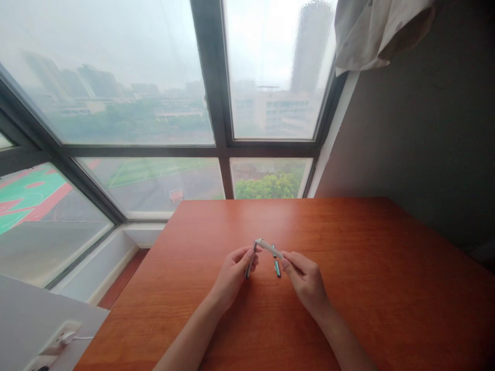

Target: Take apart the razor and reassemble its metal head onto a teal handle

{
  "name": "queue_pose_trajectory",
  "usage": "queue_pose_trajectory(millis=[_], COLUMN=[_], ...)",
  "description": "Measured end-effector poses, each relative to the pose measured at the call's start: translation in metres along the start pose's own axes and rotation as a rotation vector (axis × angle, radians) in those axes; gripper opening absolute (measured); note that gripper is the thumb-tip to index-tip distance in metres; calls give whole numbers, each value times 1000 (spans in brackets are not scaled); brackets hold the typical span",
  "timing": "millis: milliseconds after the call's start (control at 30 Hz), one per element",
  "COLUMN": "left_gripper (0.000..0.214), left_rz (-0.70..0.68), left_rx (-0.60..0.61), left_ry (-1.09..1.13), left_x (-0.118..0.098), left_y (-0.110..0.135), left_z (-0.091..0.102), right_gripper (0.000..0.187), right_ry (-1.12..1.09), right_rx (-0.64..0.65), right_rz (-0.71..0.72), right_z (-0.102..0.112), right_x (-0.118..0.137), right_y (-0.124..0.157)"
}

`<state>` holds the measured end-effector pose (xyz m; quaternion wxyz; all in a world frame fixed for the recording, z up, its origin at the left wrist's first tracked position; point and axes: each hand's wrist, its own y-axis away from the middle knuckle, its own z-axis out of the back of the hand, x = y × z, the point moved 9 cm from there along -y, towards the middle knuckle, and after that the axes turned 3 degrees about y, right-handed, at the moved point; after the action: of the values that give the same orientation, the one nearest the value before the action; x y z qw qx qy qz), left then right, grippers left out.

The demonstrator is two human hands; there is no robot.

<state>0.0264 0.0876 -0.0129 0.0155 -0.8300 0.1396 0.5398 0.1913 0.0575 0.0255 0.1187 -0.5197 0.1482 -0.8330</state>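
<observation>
My left hand (236, 268) is closed around a slim dark-and-silver piece (248, 270), which slants up between thumb and fingers. My right hand (304, 277) pinches the lower end of a narrow pale grey strip (270, 248). At its upper left end the strip meets the top of the left-hand piece, forming an angled peak; whether they are joined I cannot tell. On the tabletop between my hands lies a small dark oblong piece (277, 268) with a greenish, shiny face. Just beyond it is a similar small piece (274, 251), partly hidden behind the pale strip.
The reddish-brown wooden table (379, 288) spreads under both forearms. Large framed windows (147, 150) rise past its far edge, and a dark wall (417, 139) stands on the right. A pale cloth (371, 36) hangs at upper right. A socket with a plug (64, 337) sits at lower left.
</observation>
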Motion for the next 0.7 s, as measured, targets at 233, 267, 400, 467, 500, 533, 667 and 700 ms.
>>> queue_pose_trajectory(millis=[233,267,400,467,500,533,667,700], left_gripper=[39,39,39,38,38,39,42,42], left_rz=[6,4,4,3,4,5,4,2], left_rx=[-21,-23,-30,-34,-34,-36,-39,-41], left_ry=[-8,-8,-9,-5,-4,-4,-3,-2], left_x=[-1,-1,0,0,0,0,0,0], left_y=[-1,0,0,-1,-1,-1,-1,-1], left_z=[1,2,2,3,3,3,3,3], right_gripper=[32,32,32,31,31,31,32,32], right_ry=[37,40,47,46,45,43,44,46], right_rx=[-23,-27,-32,-31,-32,-33,-39,-40], right_rz=[-10,-12,-22,-23,-21,-19,-19,-21], right_z=[2,2,2,2,2,2,4,4], right_x=[-4,-5,-6,-6,-5,-4,-3,-3], right_y=[1,1,1,1,1,1,0,0])
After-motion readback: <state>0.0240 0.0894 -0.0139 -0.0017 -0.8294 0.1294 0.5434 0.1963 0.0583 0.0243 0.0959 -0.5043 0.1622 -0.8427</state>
